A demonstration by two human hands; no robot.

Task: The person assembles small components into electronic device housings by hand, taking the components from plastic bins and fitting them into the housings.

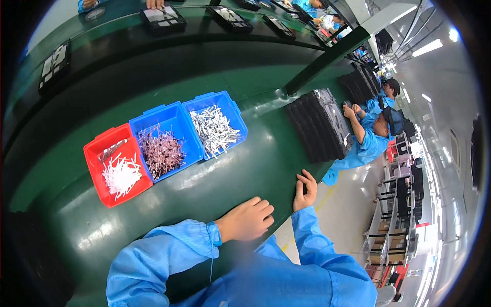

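Note:
My left hand (pixel 246 220) rests on the green tabletop (pixel 204 187) near its front edge, fingers loosely curled in and nothing seen in them. At the table's right edge lies my right hand (pixel 305 192), fingers bent but apart from the thumb, holding nothing. Ahead and to the left stand three joined bins. The red bin (pixel 96 169) contains thin white strips (pixel 121 176) and a small clear bag. A middle blue bin (pixel 176 123) has pinkish-brown thin pieces (pixel 161 151). White and grey short pieces (pixel 214 128) fill much of the right blue bin (pixel 240 120).
A stack of black trays (pixel 319 125) stands at the right table edge, near a co-worker in blue (pixel 365 135). Behind the bins runs a line carrying black trays with pale parts (pixel 163 18). A green post (pixel 327 59) rises at the back right. Shelves (pixel 394 220) stand beyond the aisle.

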